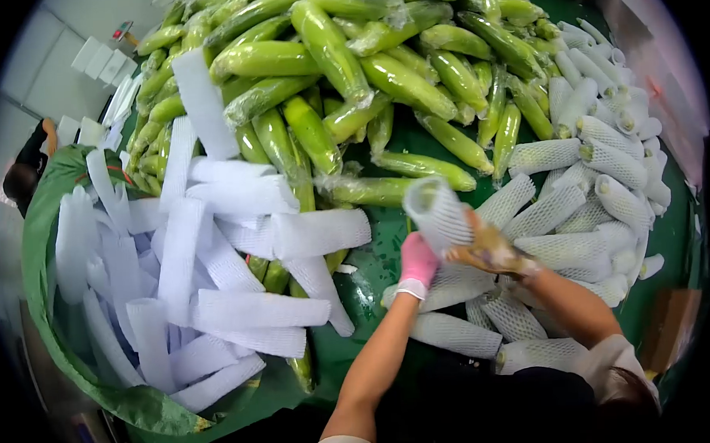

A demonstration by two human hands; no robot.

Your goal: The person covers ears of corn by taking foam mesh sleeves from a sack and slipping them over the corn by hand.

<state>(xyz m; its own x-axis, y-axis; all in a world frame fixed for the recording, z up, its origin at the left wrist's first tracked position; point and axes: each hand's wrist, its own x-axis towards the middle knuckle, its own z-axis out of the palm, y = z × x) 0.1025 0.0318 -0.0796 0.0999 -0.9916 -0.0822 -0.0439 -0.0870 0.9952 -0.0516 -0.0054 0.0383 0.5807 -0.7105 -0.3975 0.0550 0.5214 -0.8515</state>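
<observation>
A white foam net sleeve (438, 210) stands tilted in front of me, its open end up; what is inside it cannot be made out. My right hand (489, 247), in a stained yellowish glove and blurred by motion, is wrapped round its right side. Closed against the sleeve's lower left is my left hand (418, 260), in a pink glove with a white cuff. Just beyond my hands lie long green vegetables (396, 85), like ears of corn, in clear film. Sleeved vegetables (459, 333) lie under and right of my hands.
At left, a green sack (46, 314) spills a heap of loose white foam sleeves (178, 253) onto the green table (358, 289). More sleeved pieces (606, 171) are piled along the right. A brown box (670, 330) is at lower right. Another person (28, 168) appears at far left.
</observation>
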